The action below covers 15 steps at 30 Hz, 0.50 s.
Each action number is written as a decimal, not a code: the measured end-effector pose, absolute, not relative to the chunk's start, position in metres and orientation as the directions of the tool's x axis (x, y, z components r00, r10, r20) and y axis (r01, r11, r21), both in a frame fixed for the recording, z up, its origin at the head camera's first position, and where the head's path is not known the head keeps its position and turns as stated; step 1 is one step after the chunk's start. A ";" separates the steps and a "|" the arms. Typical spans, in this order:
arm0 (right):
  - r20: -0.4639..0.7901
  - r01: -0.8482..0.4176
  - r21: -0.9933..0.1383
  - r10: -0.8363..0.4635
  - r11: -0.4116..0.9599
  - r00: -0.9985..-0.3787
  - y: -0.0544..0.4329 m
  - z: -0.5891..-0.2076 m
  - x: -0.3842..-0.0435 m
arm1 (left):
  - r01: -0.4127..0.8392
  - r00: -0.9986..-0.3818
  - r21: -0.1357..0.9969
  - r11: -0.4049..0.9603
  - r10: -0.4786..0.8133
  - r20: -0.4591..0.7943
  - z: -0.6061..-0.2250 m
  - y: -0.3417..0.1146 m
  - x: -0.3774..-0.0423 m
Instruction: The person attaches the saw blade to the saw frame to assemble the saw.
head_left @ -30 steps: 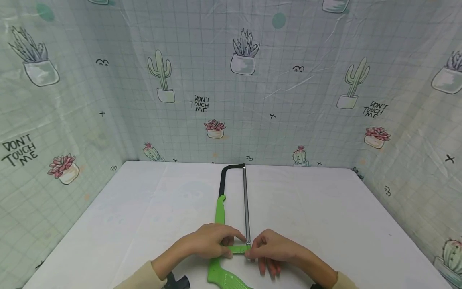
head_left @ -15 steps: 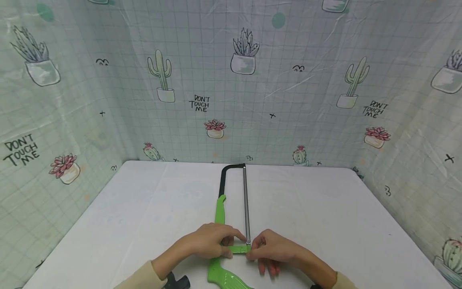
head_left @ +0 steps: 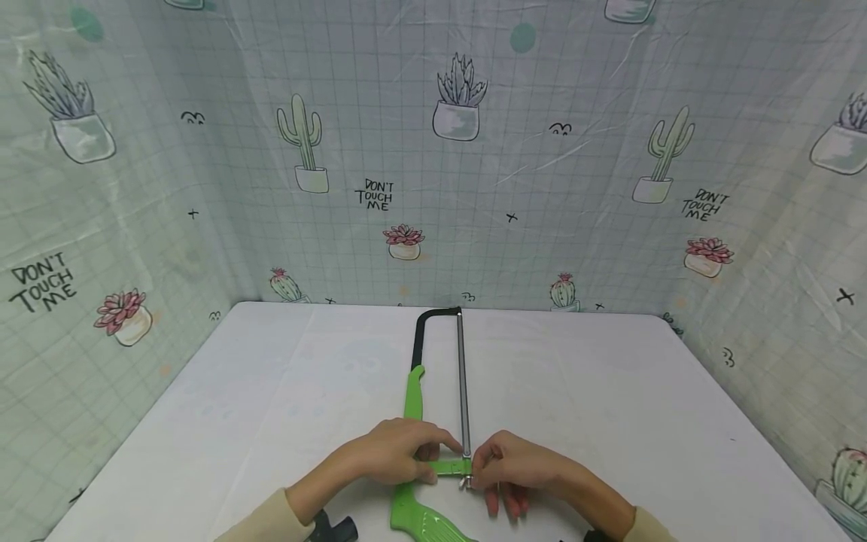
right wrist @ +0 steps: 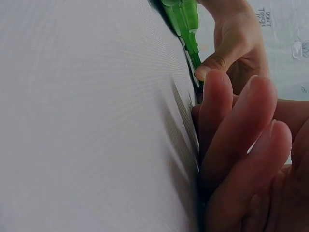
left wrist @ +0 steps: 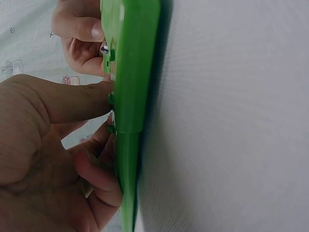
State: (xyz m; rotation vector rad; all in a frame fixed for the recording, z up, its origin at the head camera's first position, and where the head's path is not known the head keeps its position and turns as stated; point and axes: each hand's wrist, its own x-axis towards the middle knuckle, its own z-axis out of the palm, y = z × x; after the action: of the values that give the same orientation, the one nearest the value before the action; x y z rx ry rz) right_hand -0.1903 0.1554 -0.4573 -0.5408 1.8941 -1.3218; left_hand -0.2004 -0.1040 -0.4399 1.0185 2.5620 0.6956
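A hacksaw lies flat on the white table, its green handle toward me and its black front bow pointing away. Its grey blade runs along the right side. My left hand grips the green frame, with the index finger reaching to the near end of the blade. At the end of the green crosspiece sits a small metal wing nut. My right hand has thumb and index fingertips pinched at its right side, the other fingers loosely bent. In the right wrist view those bent fingers hide the pinch.
A dark tubular object shows beside my left forearm at the lower edge. The white table meets a cactus-print cloth at the back and sides.
My right fingertips have shifted slightly right, and the wing nut they covered now shows. The left hand and the hacksaw stay where they were.
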 end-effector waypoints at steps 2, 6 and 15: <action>-0.333 0.075 -0.926 -0.705 0.371 -0.627 0.155 -0.457 -0.191 | 0.562 -0.704 0.535 0.631 0.705 -0.091 -0.440 -0.104 -0.200; -0.327 0.078 -0.930 -0.715 0.358 -0.617 0.156 -0.458 -0.191 | 0.568 -0.700 0.534 0.627 0.708 -0.087 -0.440 -0.104 -0.200; -0.307 0.059 -0.936 -0.724 0.347 -0.618 0.159 -0.461 -0.192 | 0.566 -0.702 0.530 0.632 0.707 -0.093 -0.442 -0.104 -0.202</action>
State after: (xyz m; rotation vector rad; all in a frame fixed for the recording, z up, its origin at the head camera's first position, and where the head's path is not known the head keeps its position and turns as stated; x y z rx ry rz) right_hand -0.1922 0.1586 -0.4605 -0.5825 1.8715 -1.3430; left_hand -0.2023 -0.1038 -0.4415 1.0268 2.5633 0.6853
